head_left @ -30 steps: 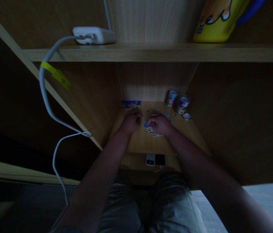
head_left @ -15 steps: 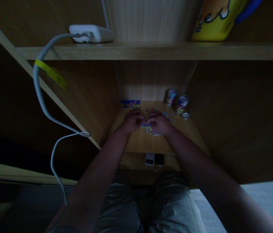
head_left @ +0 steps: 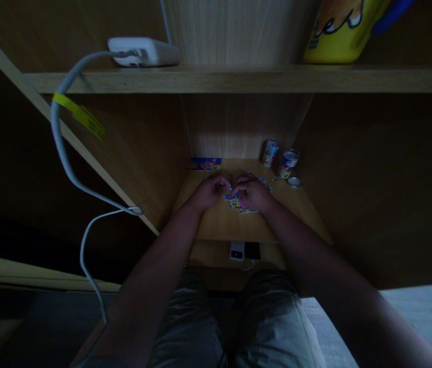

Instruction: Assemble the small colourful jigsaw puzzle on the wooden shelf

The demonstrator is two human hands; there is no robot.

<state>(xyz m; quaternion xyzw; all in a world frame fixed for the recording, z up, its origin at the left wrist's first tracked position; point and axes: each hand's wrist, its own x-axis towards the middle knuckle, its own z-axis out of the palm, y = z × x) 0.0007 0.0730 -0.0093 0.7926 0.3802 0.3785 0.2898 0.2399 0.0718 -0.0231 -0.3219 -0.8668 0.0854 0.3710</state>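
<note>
Both my hands rest on a small wooden desk surface deep in a dim alcove. My left hand and my right hand are curled, fingertips almost meeting over a cluster of small colourful puzzle pieces. The fingers of each hand look pinched at the pieces, but they are too small and dark to show which piece each one grips. More loose pieces lie just beyond my right hand.
Two small printed cans and a round lid stand at the back right. A blue picture card leans at the back left. A white adapter with a hanging cable and a yellow container sit on the upper shelf. A small device lies under the desk edge.
My hands have drawn closer together over the puzzle pieces, the left one moving right until the fingertips nearly touch.
</note>
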